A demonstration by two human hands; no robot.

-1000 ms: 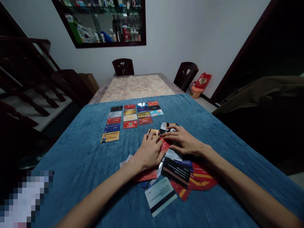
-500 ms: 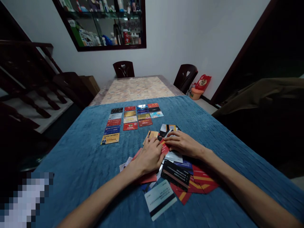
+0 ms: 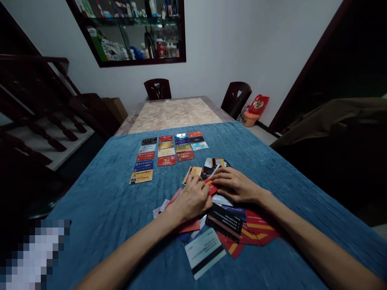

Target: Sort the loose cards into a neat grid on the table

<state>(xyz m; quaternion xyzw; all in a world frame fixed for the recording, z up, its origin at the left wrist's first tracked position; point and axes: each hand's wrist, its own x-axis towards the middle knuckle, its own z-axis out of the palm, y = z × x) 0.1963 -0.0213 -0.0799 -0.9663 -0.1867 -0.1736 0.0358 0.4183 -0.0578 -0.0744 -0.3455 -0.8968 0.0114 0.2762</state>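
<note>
A loose pile of plastic cards lies in front of me, several face down with black stripes. My left hand [image 3: 196, 197] is closed at the pile's left side, its fingers curled by a red card [image 3: 212, 187] with orange stripes. From the other side my right hand [image 3: 237, 184] bends its fingers over the same card, which shows between the hands. Under my right palm a silvery-white card [image 3: 222, 200] shows partly. Nearer me are a black card [image 3: 224, 221] and a pale green card [image 3: 205, 253]. A yellow card [image 3: 192, 174] touches the pile's far edge. My fingertips are partly hidden.
Beyond the pile, cards are laid out in overlapping columns, with a yellow VIP card [image 3: 141, 177] nearest in the left column. A blue cloth [image 3: 99, 209] covers the near part of the table [image 3: 178, 112]. Dark chairs [image 3: 157, 88] stand around it.
My right fingers have drawn closer together over the red card. The red card and silvery-white card have shifted slightly; the laid-out columns look the same.
</note>
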